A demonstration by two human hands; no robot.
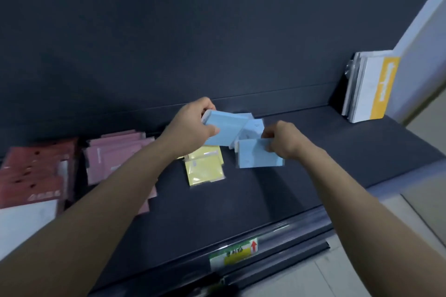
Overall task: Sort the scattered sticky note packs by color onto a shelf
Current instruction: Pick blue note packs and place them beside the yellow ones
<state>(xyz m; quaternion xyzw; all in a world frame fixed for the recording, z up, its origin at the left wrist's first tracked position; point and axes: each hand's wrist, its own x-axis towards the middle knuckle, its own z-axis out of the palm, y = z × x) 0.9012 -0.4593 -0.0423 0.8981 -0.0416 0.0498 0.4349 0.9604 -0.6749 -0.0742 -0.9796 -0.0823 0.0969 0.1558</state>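
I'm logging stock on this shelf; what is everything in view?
blue stack: one, blue, in left hand
blue pack: one, blue, in right hand
loose blue packs: count unclear, blue, between the hands
yellow packs: few, yellow, mid-shelf
pink packs: pile, pink, left
dark red packets: several, far left
upright packets: several, white and yellow, right end
label: one, green-yellow, front rail
shelf: one, dark
left hand: grips stack
right hand: pinches pack

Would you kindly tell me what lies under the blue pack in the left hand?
Yellow packs lie on the shelf beneath the blue pack that the left hand grips; their far ends are hidden by it.
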